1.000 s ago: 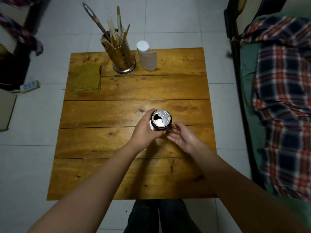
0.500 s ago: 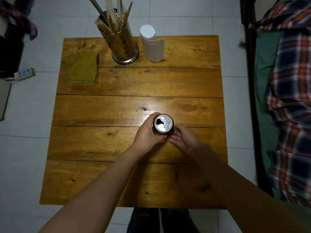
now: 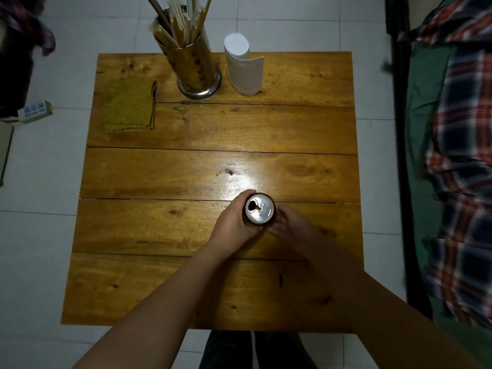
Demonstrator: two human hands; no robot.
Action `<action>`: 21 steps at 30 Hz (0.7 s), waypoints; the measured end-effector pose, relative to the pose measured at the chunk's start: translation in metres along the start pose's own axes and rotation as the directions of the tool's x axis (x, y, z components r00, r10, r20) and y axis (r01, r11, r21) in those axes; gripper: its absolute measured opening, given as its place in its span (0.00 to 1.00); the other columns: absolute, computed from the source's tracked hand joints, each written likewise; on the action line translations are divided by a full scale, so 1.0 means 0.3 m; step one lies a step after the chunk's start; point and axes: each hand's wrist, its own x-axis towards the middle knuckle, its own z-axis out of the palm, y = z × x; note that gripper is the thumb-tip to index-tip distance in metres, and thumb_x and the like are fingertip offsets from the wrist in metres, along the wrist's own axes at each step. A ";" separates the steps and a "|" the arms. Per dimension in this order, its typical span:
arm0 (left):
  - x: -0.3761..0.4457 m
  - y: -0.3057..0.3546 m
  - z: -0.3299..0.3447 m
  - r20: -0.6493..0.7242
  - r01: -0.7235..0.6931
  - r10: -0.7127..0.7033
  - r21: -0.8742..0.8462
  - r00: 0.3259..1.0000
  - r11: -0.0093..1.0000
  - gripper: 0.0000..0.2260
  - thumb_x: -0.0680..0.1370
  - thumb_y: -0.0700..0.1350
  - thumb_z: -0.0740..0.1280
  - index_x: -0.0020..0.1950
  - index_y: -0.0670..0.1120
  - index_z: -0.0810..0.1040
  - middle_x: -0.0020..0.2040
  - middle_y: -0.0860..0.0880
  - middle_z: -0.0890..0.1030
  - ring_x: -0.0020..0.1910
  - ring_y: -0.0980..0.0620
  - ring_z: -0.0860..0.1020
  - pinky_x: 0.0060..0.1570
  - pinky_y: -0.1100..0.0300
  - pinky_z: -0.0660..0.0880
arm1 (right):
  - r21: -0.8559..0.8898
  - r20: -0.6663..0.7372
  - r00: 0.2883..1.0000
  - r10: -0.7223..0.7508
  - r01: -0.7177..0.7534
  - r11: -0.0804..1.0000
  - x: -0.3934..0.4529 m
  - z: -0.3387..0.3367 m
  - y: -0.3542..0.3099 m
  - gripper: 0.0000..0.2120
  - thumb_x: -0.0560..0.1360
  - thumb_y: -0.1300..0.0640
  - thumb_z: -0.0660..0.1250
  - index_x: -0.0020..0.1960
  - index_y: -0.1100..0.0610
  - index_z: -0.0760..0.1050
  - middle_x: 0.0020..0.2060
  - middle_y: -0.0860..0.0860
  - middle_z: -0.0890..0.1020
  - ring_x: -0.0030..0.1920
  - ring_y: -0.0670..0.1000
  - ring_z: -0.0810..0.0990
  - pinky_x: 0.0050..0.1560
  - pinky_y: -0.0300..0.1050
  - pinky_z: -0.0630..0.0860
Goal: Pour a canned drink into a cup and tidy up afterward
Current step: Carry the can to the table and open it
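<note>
- the opened drink can (image 3: 259, 211) stands upright on the wooden table (image 3: 213, 129), a little right of its middle and nearer the front edge than the back.
- our left hand (image 3: 234, 223) grips the can, fingers curled round its left side.
- our right hand (image 3: 288, 226) lies just beside the can on the right, fingers relaxed and fairly straight, their tips touching or almost touching its wall; we cannot tell which, and it holds nothing.
- the mouth of the can is open, the hole toward our left hand, so we judge the pour comes next.
- the white cup (image 3: 243, 65) stands near the back edge, well apart from the can, beside a metal holder of chopsticks (image 3: 190, 57).
- to do this step well, we'd bring the cup nearer first, or carry the can level to it, then tip slowly with the hole lowest.
- a hand steadying the cup would help, since it looks light and may tip.
- the folded green cloth (image 3: 129, 105) by the back left corner is there for drips afterward.
</note>
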 end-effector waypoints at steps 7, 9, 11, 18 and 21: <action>0.000 -0.013 -0.001 0.001 -0.010 0.010 0.010 1.000 1.000 0.32 0.65 0.41 0.76 0.66 0.48 0.67 0.60 0.52 0.76 0.57 0.57 0.74 0.54 0.69 0.68 | 0.007 -0.041 0.999 0.007 -0.007 1.000 0.017 -0.003 0.009 0.11 0.79 0.56 0.56 0.44 0.57 0.73 0.41 0.52 0.79 0.43 0.50 0.78 0.48 0.45 0.74; 0.003 -0.015 -0.001 0.006 -0.019 0.019 0.016 1.000 1.000 0.32 0.65 0.40 0.76 0.66 0.48 0.67 0.61 0.51 0.76 0.58 0.56 0.73 0.54 0.70 0.67 | 0.009 -0.037 0.999 0.006 -0.006 1.000 0.017 -0.003 0.009 0.10 0.79 0.56 0.56 0.44 0.57 0.74 0.41 0.52 0.79 0.43 0.50 0.78 0.47 0.45 0.74; 0.005 -0.017 -0.001 0.007 -0.026 0.026 0.024 1.000 0.999 0.32 0.65 0.40 0.76 0.66 0.47 0.67 0.61 0.51 0.75 0.59 0.56 0.73 0.55 0.70 0.66 | 0.006 -0.034 0.999 0.003 -0.002 1.000 0.009 0.000 0.008 0.10 0.79 0.56 0.56 0.43 0.56 0.73 0.40 0.51 0.79 0.42 0.49 0.78 0.47 0.44 0.73; -0.018 -0.011 -0.009 0.028 -0.017 0.015 0.069 1.000 0.998 0.37 0.66 0.39 0.75 0.72 0.47 0.62 0.69 0.50 0.70 0.67 0.53 0.69 0.62 0.66 0.64 | -0.010 -0.047 0.999 -0.007 0.006 1.000 -0.016 0.010 0.008 0.09 0.79 0.58 0.56 0.44 0.56 0.73 0.43 0.50 0.78 0.43 0.48 0.78 0.56 0.50 0.73; -0.046 -0.002 -0.034 0.018 0.008 -0.009 0.044 1.000 0.999 0.39 0.67 0.36 0.73 0.74 0.48 0.59 0.70 0.49 0.68 0.68 0.54 0.67 0.64 0.63 0.64 | -0.010 -0.058 0.998 -0.027 0.027 1.000 -0.047 0.012 -0.008 0.07 0.79 0.59 0.57 0.50 0.58 0.73 0.53 0.52 0.76 0.47 0.50 0.77 0.55 0.49 0.74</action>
